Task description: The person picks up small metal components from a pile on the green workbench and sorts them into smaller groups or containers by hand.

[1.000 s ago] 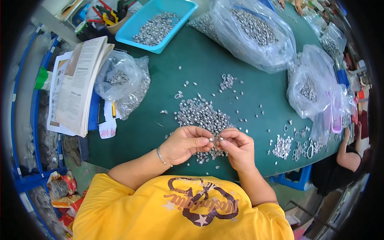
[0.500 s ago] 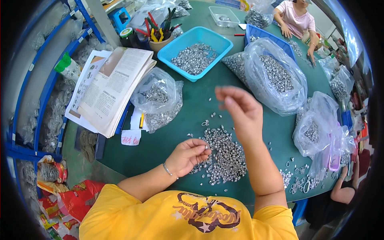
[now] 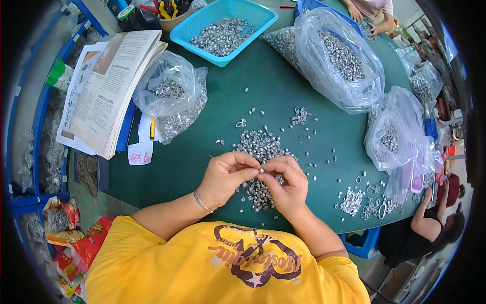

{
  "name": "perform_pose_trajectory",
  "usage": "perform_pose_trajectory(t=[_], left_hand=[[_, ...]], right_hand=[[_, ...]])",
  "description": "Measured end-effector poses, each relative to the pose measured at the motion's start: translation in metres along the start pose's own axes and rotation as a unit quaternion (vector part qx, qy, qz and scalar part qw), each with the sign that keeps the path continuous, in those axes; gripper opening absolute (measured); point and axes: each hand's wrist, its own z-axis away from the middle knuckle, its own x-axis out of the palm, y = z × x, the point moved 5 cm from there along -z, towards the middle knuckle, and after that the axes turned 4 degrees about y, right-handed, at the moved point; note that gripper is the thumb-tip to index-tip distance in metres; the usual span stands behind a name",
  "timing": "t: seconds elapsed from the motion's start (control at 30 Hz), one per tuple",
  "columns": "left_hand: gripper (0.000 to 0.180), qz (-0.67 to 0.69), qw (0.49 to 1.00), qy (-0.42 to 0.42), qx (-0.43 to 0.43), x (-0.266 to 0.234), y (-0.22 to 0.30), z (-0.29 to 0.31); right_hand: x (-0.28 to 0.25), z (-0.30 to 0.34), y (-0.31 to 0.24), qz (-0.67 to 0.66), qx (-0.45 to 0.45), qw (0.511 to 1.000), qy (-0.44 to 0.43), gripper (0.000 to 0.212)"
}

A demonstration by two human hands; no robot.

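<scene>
Together, the left hand (image 3: 223, 177) and right hand (image 3: 287, 188) pinch a small silvery piece (image 3: 261, 171) over the metal pile (image 3: 262, 146), fingers (image 3: 245, 175) narrow; a light, steady grip low above that pile seems best.

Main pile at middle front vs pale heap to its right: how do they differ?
Size: the main pile spreads much wider; the pale heap is compact.
Tone: the main pile looks darker gray; the pale heap is brighter silver.
View: the main pile is partly hidden; the pale heap shows whole.
Shared: both are loose small shiny pieces lying on the green table.
</scene>
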Motion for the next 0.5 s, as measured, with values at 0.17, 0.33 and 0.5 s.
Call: perform_pose_trajectory(t=[0.17,0.33,0.5], left_hand=[[0.013,-0.08,0.995,-0.008,0.061,0.004,0.006,0.007],[0.015,-0.09,0.994,-0.02,0.064,0.01,0.007,0.009],[0.015,-0.131,0.985,0.03,0.105,0.005,0.011,0.012]], right_hand=[[0.0,0.011,0.009,-0.038,0.024,0.999,0.007,0.017],[0.0,0.021,0.019,-0.188,0.131,0.973,-0.003,0.014],[-0.026,0.0,0.021,-0.314,0.233,0.92,0.032,0.016]])
